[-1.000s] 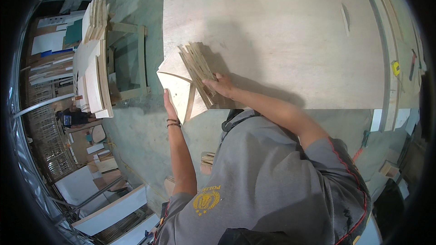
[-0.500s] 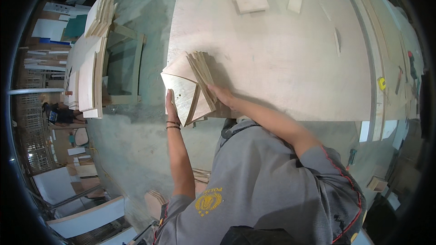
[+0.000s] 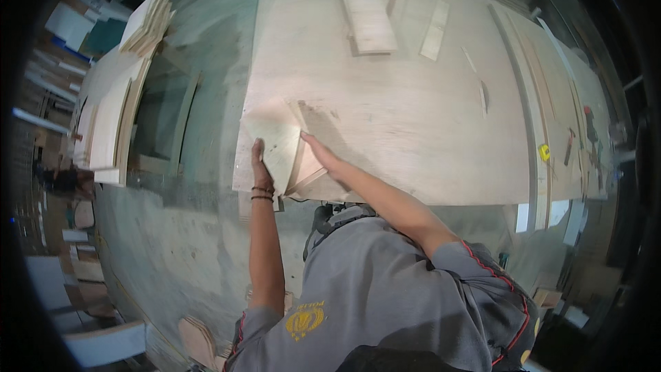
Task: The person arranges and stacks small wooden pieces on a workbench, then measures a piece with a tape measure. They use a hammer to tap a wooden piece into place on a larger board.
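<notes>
Near the left front corner of a large plywood sheet [image 3: 427, 124], a bundle of cut plywood pieces [image 3: 279, 148] stands tilted between my two hands. The face turned to me is pale, with small dark spots. My left hand [image 3: 261, 167] grips its left edge, thumb up, with dark bands round the wrist. On the other side my right hand [image 3: 322, 154] presses its fingers along the right edge, where more plywood layers fan out. Motion blurs the bundle's top, and the fingers behind it are hidden.
Farther back on the sheet lie a short board [image 3: 368, 21] and a narrow strip [image 3: 435, 29]. At right are a yellow tape measure [image 3: 544, 152] and a hammer [image 3: 569, 148]. A side table holds a board stack [image 3: 148, 24]. Curved pieces [image 3: 198, 341] sit on the floor; a person [image 3: 60, 180] is far left.
The view has shifted, showing more of the sheet's far end. The bundle has turned between my hands, its fanned layers now less spread, and my right hand has come closer to the front face.
</notes>
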Available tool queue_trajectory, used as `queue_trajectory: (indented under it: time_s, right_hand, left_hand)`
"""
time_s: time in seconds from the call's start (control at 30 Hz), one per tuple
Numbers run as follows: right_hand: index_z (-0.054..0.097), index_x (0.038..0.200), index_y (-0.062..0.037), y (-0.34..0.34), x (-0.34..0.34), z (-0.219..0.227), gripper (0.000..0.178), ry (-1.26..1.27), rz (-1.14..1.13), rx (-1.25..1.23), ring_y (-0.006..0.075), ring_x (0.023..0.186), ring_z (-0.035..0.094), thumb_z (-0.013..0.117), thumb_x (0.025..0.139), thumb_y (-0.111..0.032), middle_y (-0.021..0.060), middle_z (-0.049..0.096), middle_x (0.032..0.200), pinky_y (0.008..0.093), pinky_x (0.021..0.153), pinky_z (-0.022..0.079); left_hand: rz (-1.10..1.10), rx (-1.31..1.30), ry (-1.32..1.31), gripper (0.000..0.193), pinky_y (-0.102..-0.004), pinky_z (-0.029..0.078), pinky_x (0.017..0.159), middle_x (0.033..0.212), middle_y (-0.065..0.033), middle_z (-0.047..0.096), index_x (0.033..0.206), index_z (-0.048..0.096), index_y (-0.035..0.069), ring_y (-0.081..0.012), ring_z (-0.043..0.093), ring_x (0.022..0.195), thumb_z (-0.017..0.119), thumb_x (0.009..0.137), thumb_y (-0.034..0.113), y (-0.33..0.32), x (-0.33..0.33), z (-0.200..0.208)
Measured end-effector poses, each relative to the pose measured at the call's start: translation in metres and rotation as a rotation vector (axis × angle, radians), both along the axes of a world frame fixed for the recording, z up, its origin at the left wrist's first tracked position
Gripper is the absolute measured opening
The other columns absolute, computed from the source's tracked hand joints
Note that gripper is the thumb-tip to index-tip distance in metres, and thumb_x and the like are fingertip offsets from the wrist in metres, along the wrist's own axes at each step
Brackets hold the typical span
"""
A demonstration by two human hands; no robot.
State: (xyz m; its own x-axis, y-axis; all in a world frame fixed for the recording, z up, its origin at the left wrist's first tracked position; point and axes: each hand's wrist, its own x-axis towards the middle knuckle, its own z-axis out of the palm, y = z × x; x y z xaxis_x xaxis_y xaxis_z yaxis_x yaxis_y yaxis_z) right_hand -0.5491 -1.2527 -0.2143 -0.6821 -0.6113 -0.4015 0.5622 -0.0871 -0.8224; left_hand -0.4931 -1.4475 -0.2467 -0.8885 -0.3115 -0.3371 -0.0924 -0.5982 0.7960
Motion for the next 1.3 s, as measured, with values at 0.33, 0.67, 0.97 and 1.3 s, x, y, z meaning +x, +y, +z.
queue_trajectory:
  time_s: [0.33,0.67,0.97,1.3]
  right_hand:
    - [0.064,0.13,0.0001,0.072,-0.083,-0.007,0.058,0.391,-0.332,0.64,0.0297,0.116,0.064,0.061,0.094,-0.045,0.0169,0.068,0.125,0.0385,0.098,0.048]
    - [0.07,0.116,-0.0016,0.164,0.043,-0.034,0.036,0.851,-0.613,0.922,0.0327,0.106,0.064,0.073,0.088,-0.025,0.018,0.068,0.108,0.0418,0.095,0.05]
    - [0.069,0.116,-0.0022,0.239,0.207,-0.048,0.033,0.43,-0.695,1.133,0.0369,0.1,0.066,0.068,0.091,-0.024,0.0208,0.066,0.108,0.0453,0.09,0.051]
    - [0.072,0.117,-0.0067,0.342,0.391,-0.146,0.048,0.021,-0.454,1.371,0.0424,0.107,0.066,0.067,0.085,-0.042,0.0252,0.069,0.116,0.0475,0.098,0.051]
  left_hand:
    - [0.236,-0.197,-0.15,0.098,-0.0431,0.034,0.118,0.155,-0.0282,0.036,0.157,0.022,-0.006,-0.0374,0.038,0.145,0.052,0.095,0.065,0.084,-0.051,-0.034]
    - [0.302,-0.694,-0.077,0.08,-0.0452,0.021,0.123,0.165,-0.0212,0.022,0.161,0.011,-0.002,-0.0336,0.026,0.151,0.055,0.104,0.034,0.095,0.051,-0.035]
    - [0.1,-1.351,0.261,0.07,-0.053,0.028,0.119,0.159,-0.0229,0.03,0.154,0.035,0.0,-0.041,0.031,0.146,0.067,0.095,0.019,0.089,0.048,0.037]
    - [0.03,-1.668,0.611,0.064,-0.055,0.029,0.117,0.152,-0.0215,0.043,0.15,0.042,0.001,-0.0391,0.036,0.144,0.066,0.095,0.024,0.125,0.024,0.085]
